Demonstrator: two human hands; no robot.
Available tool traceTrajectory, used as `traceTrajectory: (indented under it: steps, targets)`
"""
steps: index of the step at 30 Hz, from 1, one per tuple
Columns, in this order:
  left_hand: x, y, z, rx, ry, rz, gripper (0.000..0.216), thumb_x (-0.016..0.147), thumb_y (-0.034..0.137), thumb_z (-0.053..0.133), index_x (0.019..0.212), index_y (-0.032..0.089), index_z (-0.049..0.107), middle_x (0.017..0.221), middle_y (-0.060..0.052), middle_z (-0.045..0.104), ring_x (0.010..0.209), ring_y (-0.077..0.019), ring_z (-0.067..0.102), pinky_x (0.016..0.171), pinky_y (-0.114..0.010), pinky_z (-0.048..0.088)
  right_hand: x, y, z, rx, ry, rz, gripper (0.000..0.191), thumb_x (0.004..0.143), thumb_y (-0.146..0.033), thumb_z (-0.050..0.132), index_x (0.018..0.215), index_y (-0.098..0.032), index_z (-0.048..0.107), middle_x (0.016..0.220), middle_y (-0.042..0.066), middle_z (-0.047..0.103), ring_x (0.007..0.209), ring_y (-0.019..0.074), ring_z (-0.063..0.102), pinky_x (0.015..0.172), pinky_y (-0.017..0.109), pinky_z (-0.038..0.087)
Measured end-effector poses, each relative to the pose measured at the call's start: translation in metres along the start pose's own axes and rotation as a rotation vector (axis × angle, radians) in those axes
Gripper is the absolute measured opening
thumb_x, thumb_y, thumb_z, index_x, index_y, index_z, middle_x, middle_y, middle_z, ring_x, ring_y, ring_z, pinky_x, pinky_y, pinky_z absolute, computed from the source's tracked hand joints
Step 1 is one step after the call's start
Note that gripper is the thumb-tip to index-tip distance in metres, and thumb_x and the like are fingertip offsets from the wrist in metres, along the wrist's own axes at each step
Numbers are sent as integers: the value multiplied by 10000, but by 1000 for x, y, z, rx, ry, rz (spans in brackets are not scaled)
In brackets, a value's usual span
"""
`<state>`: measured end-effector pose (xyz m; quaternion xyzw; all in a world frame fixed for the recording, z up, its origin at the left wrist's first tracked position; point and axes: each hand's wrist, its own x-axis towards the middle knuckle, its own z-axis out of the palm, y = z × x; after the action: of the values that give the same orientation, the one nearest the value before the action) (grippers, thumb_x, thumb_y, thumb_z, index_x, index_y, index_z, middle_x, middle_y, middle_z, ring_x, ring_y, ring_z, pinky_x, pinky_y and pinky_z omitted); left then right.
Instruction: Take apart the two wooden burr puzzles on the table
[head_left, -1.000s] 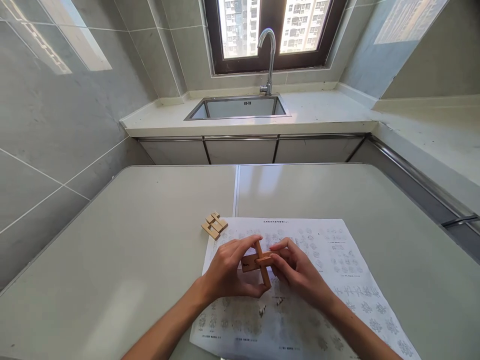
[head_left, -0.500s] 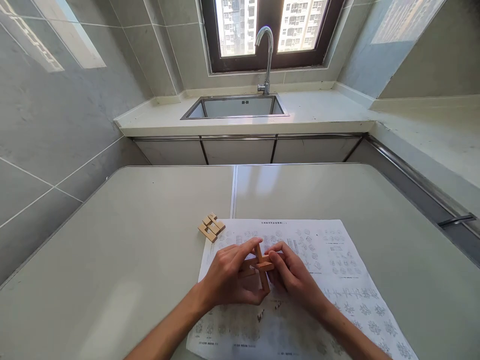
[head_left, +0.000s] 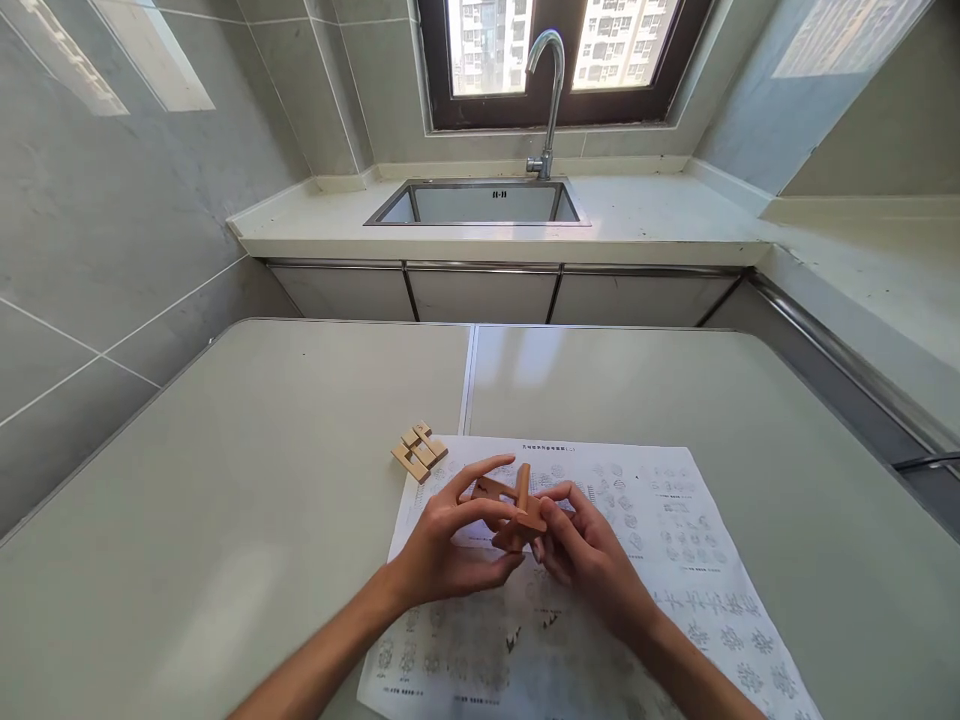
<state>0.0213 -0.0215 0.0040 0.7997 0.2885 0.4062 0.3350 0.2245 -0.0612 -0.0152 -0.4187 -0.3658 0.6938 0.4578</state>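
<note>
Turned since half a second ago: wooden cross of interlocked sticks (head_left: 516, 508), now tilted with one stick pointing up and away, lifted slightly toward centre frame. Also shifted: view itself, with sink (head_left: 480, 203) and tap (head_left: 550, 100) sitting a little higher and further right.

Held just below centre of frame, above the printed sheet (head_left: 600, 560), clear of the desk (head_left: 225, 520). Left hand (head_left: 442, 545) on the near left side of the cross, thumb underneath, index finger stretched out straight over the top, remaining fingers curled and pinching the lower stick. Right hand (head_left: 585, 545) on the right side, fingers (head_left: 559, 492) pressed together on the end of the cross-piece, thumb hidden behind the wood.

Judged step: fitting or aligning notched sticks of a wooden burr puzzle, with only a few sticks joined so far. Probably early in assembly, since a small stack of loose wooden pieces (head_left: 418, 450) lies untouched left of centre, touching the sheet's far left corner. Next move likely calls for a steady hold with one hand, notches turned open, and a free hand to fetch another piece from the stack.

Writing: one short heading line at the sheet's top edge, then rows of small diagrams with captions; too small and blurred to read. Small dark mark on the sink's back wall, also unreadable. No brand visible.
</note>
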Motion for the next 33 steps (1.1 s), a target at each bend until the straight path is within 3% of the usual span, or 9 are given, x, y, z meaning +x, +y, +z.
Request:
traceTrajectory:
  steps: [4,10,14,16,18,21,24,29,33]
  targets:
    - [-1,-3,0,-16,12,-58,196,861,171,838,1031,265,813,1491,-123,627,1363,-339,640,993,-470,655,1,-3,1,-9,57,6,488,918,-697,689,1026,-248,530,612,-53,606,422,88,389,444,236,285]
    - [-3,-5,-3,-92,22,-131,163,905,191,809,1055,254,815,1635,-124,486,1341,-348,658,935,-456,678,2,2,0,-23,115,-20,488,924,-691,692,1065,-245,553,526,-88,506,431,102,379,445,232,284]
    - [0,-3,-6,-94,29,-156,108,932,207,778,1025,255,804,1316,-122,735,1516,-362,477,1022,-508,639,4,-2,-4,-3,150,-52,425,978,-639,656,1082,-231,599,645,-36,580,499,111,379,497,261,321]
    - [1,-3,-7,-124,39,-205,93,965,258,740,1044,250,790,1261,-118,747,1386,-341,613,955,-479,666,5,-6,-7,5,166,-38,417,987,-633,644,1032,-218,631,670,-16,582,513,112,353,501,272,308]
    - [1,-4,-7,-174,66,-277,157,990,337,705,1082,226,768,1277,-126,729,1046,-263,766,797,-404,689,5,-9,-8,34,193,-25,419,964,-631,673,966,-213,645,711,1,596,517,107,335,493,275,289]
    - [2,-4,-7,-204,96,-377,271,1002,438,675,1097,195,748,972,-73,771,687,-160,706,640,-311,629,6,-12,-10,103,222,-13,412,913,-617,737,895,-220,629,842,27,628,534,103,352,488,273,291]
    - [3,-6,-8,-140,105,-399,307,1005,471,660,1092,192,751,799,-31,749,659,-155,672,611,-272,569,6,-11,-12,173,206,13,394,910,-597,749,876,-230,609,826,20,600,549,116,376,492,274,310]
    - [0,-14,-6,62,95,-347,296,1009,438,653,1150,194,746,861,-38,774,665,-144,660,592,-248,529,9,-10,-15,283,141,11,386,917,-549,762,839,-217,580,750,-12,515,540,99,348,475,260,298]
    - [-3,-18,-6,173,45,-263,250,1022,365,633,1185,199,722,987,-74,796,805,-182,726,733,-299,590,10,-11,-16,276,124,-5,395,893,-545,789,827,-211,589,773,-8,514,544,97,368,456,257,288]
